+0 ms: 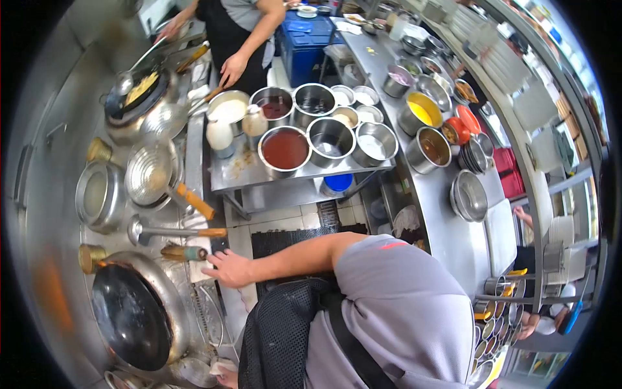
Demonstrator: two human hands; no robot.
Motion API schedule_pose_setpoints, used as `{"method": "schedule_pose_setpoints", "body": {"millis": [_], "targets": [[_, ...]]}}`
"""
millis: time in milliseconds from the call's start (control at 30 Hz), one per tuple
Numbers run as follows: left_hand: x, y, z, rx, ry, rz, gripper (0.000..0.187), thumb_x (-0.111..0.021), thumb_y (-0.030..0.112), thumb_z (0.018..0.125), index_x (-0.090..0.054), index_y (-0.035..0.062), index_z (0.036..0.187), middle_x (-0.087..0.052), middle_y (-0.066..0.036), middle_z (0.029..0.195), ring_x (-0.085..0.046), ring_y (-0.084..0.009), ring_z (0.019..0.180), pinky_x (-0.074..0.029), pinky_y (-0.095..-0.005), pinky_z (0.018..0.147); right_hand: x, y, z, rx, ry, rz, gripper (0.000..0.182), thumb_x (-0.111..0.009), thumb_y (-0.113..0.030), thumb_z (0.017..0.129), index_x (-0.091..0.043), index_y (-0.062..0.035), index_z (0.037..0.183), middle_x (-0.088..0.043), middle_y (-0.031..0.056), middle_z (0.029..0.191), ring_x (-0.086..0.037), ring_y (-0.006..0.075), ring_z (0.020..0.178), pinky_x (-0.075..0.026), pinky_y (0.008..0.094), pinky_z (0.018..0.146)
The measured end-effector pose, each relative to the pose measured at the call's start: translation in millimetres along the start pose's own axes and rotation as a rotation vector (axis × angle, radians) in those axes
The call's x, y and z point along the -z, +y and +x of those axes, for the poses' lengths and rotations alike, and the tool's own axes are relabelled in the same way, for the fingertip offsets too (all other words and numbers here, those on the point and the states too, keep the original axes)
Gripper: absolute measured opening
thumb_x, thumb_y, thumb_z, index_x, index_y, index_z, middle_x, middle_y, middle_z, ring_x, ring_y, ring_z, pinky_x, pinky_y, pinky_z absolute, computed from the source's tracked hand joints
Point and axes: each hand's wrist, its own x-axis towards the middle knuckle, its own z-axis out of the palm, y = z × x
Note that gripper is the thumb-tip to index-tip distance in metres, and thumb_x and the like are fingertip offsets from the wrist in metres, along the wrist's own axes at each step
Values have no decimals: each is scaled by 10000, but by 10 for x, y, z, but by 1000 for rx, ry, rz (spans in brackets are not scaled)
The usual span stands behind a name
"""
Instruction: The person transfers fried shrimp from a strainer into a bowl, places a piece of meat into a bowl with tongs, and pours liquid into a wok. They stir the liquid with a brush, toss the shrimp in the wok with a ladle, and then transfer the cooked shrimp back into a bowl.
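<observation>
Left hand [227, 378] mostly hidden; right hand [231, 268] near brush [184, 253], contact unclear

A restaurant kitchen, shown by the big wok [133, 318], steel sauce pots [278, 170] and long-handled ladle [178, 231].

no legible text, labels, or numbers

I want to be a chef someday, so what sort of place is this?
It looks like a restaurant kitchen. There's a big black wok, a pot of reddish liquid among other pots on a metal table, and a ladle over another wok.
</observation>
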Motion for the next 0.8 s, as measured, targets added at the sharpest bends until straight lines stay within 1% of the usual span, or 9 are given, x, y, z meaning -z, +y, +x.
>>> {"method": "schedule_pose_setpoints", "body": {"millis": [133,200,433,567,633,667,733,767,800], "targets": [[-519,-98,-145,-61,-48,145,314,-610,262,921,-577,20,1119,-622,-111,1030,-611,-284,890,-504,-393,820,-22,434,-968,0,97,-18,577,-662,-255,806,-477,-119,1335,-486,194,1232,-545,352,1073,-464,477,867],[-859,-237,-279,-66,-110,217,303,-609,259,921,-576,23,1108,-621,-107,1017,-611,-280,875,-506,-391,805,159,723,-1536,-118,-222,49,585,-672,-271,812,-478,-124,1344,-486,199,1249,-559,378,1061,-483,495,862],[-1898,-1151,-1030,16,-413,565,264,-608,249,921,-575,34,1071,-620,-92,969,-609,-268,824,-513,-382,753,663,1656,-3742,-547,-4,167,586,-656,-280,846,-466,-69,1359,-530,249,1224,-572,412,1084,-481,456,934],[-2315,-1671,-1549,77,-661,838,243,-607,243,920,-574,40,1050,-620,-84,941,-608,-261,794,-516,-377,723,1335,1903,-4813,-696,446,225,481,-661,-262,835,-570,-18,1239,-610,264,1022,-593,406,1023,-477,459,918],[-2469,-1882,-1779,95,-761,977,232,-606,240,920,-573,43,1039,-619,-80,928,-608,-257,779,-518,-375,708,1573,2127,-5179,-649,780,141,431,-661,-220,840,-588,-15,1212,-612,260,1013,-592,419,991,-478,456,894],[-2519,-1946,-1872,93,-801,1047,227,-606,238,920,-573,44,1034,-619,-78,921,-607,-256,772,-519,-374,701,1830,2167,-5336,-701,796,111,438,-662,-209,843,-581,-7,1223,-615,250,1022,-591,406,993,-475,452,902],[-2614,-2062,-2000,83,-857,1176,217,-605,236,920,-572,47,1023,-619,-74,907,-607,-252,757,-521,-371,686,2305,2117,-5609,-879,889,155,489,-679,-223,840,-559,14,1251,-633,232,1083,-620,363,1001,-488,427,900],[-2651,-2110,-2026,66,-879,1243,212,-605,234,920,-572,49,1018,-619,-72,900,-607,-250,750,-522,-370,679,2350,2285,-5767,-810,1009,29,506,-669,-213,863,-538,-14,1309,-644,195,1099,-675,246,833,-537,349,751],[-2677,-2148,-2006,51,-899,1301,207,-605,233,920,-572,50,1012,-618,-70,894,-606,-249,743,-523,-369,671,2561,2254,-5883,-874,1058,62,519,-669,-219,870,-526,-18,1327,-639,192,1130,-678,239,862,-538,345,780]]}}
